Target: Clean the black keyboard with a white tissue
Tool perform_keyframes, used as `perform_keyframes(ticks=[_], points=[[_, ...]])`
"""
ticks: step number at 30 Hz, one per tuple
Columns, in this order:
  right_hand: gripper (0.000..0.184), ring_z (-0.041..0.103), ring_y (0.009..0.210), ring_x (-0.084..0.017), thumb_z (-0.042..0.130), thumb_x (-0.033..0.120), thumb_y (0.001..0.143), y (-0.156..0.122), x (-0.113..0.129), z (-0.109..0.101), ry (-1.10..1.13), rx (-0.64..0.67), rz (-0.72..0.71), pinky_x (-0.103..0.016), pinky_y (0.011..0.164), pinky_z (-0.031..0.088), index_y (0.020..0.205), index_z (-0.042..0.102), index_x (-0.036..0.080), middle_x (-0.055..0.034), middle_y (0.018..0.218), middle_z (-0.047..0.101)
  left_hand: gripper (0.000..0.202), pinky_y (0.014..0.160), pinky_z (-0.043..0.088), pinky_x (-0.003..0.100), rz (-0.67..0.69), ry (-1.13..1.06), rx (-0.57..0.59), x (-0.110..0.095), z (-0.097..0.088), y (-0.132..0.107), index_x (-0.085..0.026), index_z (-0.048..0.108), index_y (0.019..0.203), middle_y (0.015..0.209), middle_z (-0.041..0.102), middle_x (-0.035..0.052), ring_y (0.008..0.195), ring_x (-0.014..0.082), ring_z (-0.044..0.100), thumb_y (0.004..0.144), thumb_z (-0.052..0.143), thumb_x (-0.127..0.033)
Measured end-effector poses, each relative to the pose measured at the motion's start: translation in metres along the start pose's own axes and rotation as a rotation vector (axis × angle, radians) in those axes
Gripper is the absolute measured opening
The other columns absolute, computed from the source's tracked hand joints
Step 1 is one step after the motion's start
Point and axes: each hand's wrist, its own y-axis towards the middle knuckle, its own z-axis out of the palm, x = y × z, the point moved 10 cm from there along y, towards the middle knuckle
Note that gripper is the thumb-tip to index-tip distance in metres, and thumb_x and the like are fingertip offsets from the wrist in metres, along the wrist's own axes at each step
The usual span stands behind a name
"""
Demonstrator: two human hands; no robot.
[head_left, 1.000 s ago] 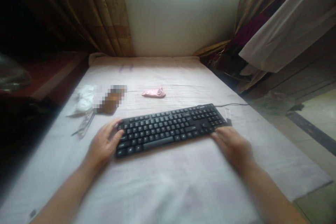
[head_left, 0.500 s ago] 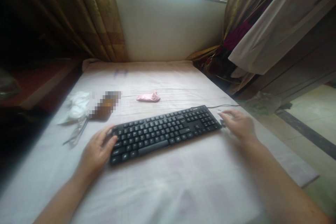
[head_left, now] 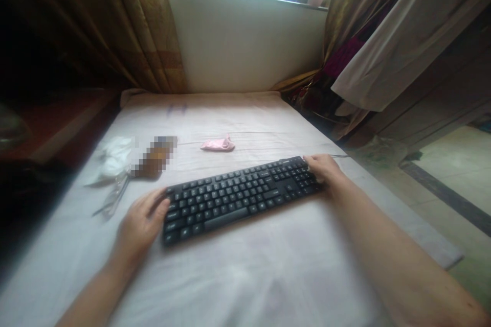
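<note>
A black keyboard [head_left: 233, 196] lies at a slant across the cloth-covered surface, its right end farther from me. My left hand [head_left: 140, 222] is closed on its left end, thumb over the edge keys and fingers along the side. At the opposite end, my right hand [head_left: 324, 168] grips the right edge beside the number keys; some of its fingers are hidden. From behind the keyboard a thin cable [head_left: 339, 156] runs off to the right. Just beyond the keys sits a small pink pouch-like item [head_left: 218, 143].
To the left lie a white crumpled plastic bag [head_left: 115, 156], a blurred-out brown item [head_left: 153, 161] and a clear wrapper with a thin stick [head_left: 115, 199]. The pale cloth [head_left: 268, 265] covers the surface, which ends at the right above a tiled floor [head_left: 441, 173]. Curtains [head_left: 146, 25] hang behind.
My right hand has moved left from beside the keyboard onto its right end. My left hand stays on the left end. The view has tilted slightly.
</note>
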Motion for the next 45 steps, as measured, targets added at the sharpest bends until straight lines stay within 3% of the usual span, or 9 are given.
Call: perform_keyframes(ticks=[9, 16, 20, 23, 26, 28, 30, 33, 45], points=[[0.033, 0.061, 0.057, -0.019, 0.052, 0.034, 0.081, -0.050, -0.014, -0.002, -0.053, 0.134, -0.063, -0.026, 0.050, 0.037, 0.058, 0.068, 0.016, -0.0049, 0.054, 0.065, 0.053, 0.099, 0.048, 0.051, -0.007, 0.033, -0.046, 0.002, -0.005, 0.000, -0.022, 0.064, 0.116, 0.118, 0.068, 0.0121, 0.112, 0.0317, 0.062, 0.091, 0.037, -0.061], [0.026, 0.069, 0.077, -0.023, 0.054, 0.027, 0.076, -0.075, -0.023, -0.002, -0.009, 0.310, -0.129, -0.027, 0.066, 0.050, 0.075, 0.078, 0.018, -0.0059, 0.077, 0.076, 0.057, 0.101, 0.046, 0.050, -0.027, 0.025, -0.041, 0.001, -0.007, 0.000, -0.020, 0.064, 0.116, 0.119, 0.067, 0.0125, 0.115, 0.0325, 0.060, 0.090, 0.035, -0.062], [0.024, 0.070, 0.078, -0.024, 0.054, 0.024, 0.073, -0.084, -0.030, 0.001, -0.053, 0.447, -0.208, -0.028, 0.068, 0.052, 0.070, 0.078, 0.019, -0.0051, 0.076, 0.076, 0.061, 0.101, 0.046, 0.050, -0.029, 0.011, -0.035, 0.001, -0.006, 0.000, -0.018, 0.064, 0.115, 0.118, 0.067, 0.0138, 0.114, 0.0330, 0.060, 0.089, 0.032, -0.064], [0.021, 0.069, 0.070, -0.023, 0.057, 0.018, 0.069, -0.074, -0.029, -0.011, -0.126, 0.388, -0.170, -0.029, 0.065, 0.052, 0.069, 0.078, 0.018, -0.0052, 0.070, 0.074, 0.060, 0.099, 0.047, 0.049, -0.033, 0.017, -0.035, 0.002, -0.006, 0.000, -0.021, 0.064, 0.114, 0.117, 0.068, 0.0123, 0.113, 0.0323, 0.061, 0.089, 0.031, -0.064], [0.028, 0.068, 0.061, -0.021, 0.055, 0.020, 0.077, -0.055, -0.014, -0.028, -0.229, 0.204, -0.110, -0.029, 0.061, 0.051, 0.092, 0.078, 0.017, -0.0066, 0.070, 0.074, 0.058, 0.099, 0.047, 0.050, -0.041, 0.030, -0.043, 0.003, -0.006, 0.001, -0.022, 0.063, 0.114, 0.117, 0.068, 0.0116, 0.112, 0.0321, 0.061, 0.089, 0.032, -0.064], [0.036, 0.070, 0.068, -0.021, 0.051, 0.022, 0.083, -0.045, 0.007, -0.030, -0.299, 0.096, -0.150, -0.028, 0.065, 0.050, 0.109, 0.074, 0.017, -0.0075, 0.081, 0.076, 0.058, 0.098, 0.048, 0.049, -0.035, 0.031, -0.045, 0.003, -0.006, 0.001, -0.022, 0.063, 0.115, 0.116, 0.069, 0.0113, 0.111, 0.0319, 0.062, 0.090, 0.032, -0.063], [0.036, 0.070, 0.083, -0.022, 0.050, 0.022, 0.084, -0.039, 0.024, -0.023, -0.334, 0.052, -0.183, -0.027, 0.070, 0.049, 0.111, 0.074, 0.019, -0.0083, 0.095, 0.076, 0.058, 0.099, 0.048, 0.049, -0.027, 0.027, -0.039, 0.003, -0.006, 0.001, -0.021, 0.064, 0.115, 0.116, 0.069, 0.0114, 0.111, 0.0316, 0.062, 0.090, 0.032, -0.062], [0.034, 0.068, 0.094, -0.022, 0.049, 0.020, 0.082, -0.035, 0.038, -0.010, -0.382, 0.051, -0.209, -0.025, 0.073, 0.047, 0.102, 0.076, 0.021, -0.0075, 0.102, 0.076, 0.058, 0.100, 0.047, 0.048, -0.033, 0.023, -0.031, 0.004, -0.005, 0.000, -0.019, 0.063, 0.116, 0.117, 0.068, 0.0121, 0.112, 0.0313, 0.061, 0.090, 0.032, -0.062], [0.037, 0.068, 0.091, -0.023, 0.042, 0.020, 0.087, -0.068, 0.090, 0.016, -0.593, 0.073, -0.367, -0.028, 0.067, 0.044, 0.101, 0.076, 0.023, -0.0121, 0.100, 0.074, 0.056, 0.099, 0.048, 0.045, -0.015, -0.011, -0.056, 0.000, -0.006, -0.001, -0.020, 0.065, 0.114, 0.114, 0.070, 0.0107, 0.111, 0.0293, 0.062, 0.092, 0.031, -0.059]])
